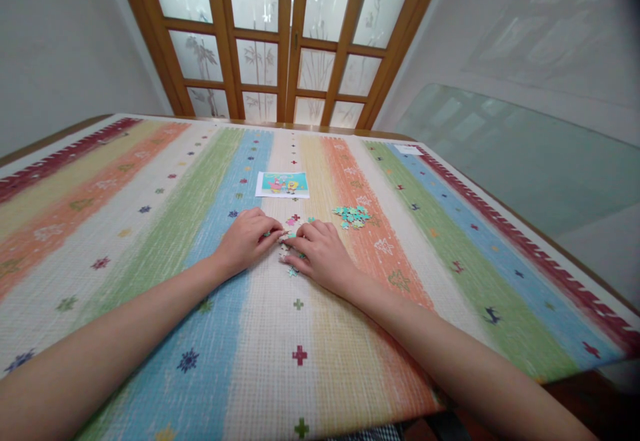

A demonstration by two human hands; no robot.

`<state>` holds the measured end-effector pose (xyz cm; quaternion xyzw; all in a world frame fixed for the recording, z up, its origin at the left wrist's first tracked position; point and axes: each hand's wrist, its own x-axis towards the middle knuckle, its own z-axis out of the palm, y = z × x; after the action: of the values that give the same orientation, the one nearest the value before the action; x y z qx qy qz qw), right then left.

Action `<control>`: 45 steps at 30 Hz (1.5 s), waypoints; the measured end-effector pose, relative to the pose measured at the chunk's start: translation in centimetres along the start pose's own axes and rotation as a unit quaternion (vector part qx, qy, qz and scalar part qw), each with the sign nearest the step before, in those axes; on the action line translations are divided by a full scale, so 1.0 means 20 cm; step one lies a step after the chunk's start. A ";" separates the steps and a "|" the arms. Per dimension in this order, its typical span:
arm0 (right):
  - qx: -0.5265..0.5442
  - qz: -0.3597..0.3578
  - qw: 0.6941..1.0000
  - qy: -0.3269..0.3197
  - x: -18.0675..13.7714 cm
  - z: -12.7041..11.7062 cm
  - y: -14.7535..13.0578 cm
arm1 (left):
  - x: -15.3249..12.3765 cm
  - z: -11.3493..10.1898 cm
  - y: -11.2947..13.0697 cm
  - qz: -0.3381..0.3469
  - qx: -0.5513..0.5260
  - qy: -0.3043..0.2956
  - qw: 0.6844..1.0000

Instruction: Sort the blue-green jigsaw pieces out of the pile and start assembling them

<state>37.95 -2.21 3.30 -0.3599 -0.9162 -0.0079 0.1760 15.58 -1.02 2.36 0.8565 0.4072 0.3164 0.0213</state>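
Observation:
My left hand [247, 238] and my right hand [323, 251] rest close together on a striped tablecloth [150, 241], fingertips meeting over a small cluster of joined puzzle pieces [289, 234]. Both hands have their fingers curled and pinched on the small pieces between them. A loose pile of teal puzzle pieces [353, 215] lies just right of my right hand. A small cartoon reference picture [283, 184] lies flat beyond the hands.
The table reaches to a wooden-framed frosted glass door [290, 41] at the back. A glass sheet [525, 161] leans against the right wall. A white card [407, 150] sits at the far right corner of the table.

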 end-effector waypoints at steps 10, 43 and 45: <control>0.167 0.096 0.981 -0.014 0.02 0.00 0.00 | 0.00 0.00 -0.01 -0.017 -0.012 -0.001 1.000; 0.023 0.101 0.983 0.148 -0.09 -0.15 0.41 | -0.01 0.00 -0.01 0.033 -0.035 -0.018 0.999; 0.048 0.016 0.993 0.107 -0.08 -0.13 0.29 | -0.01 0.00 0.01 0.061 -0.054 -0.026 0.996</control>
<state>43.63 0.69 4.64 -0.3629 -0.8854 0.0006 0.2905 15.58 -1.42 2.35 0.8853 0.3362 0.3157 0.0588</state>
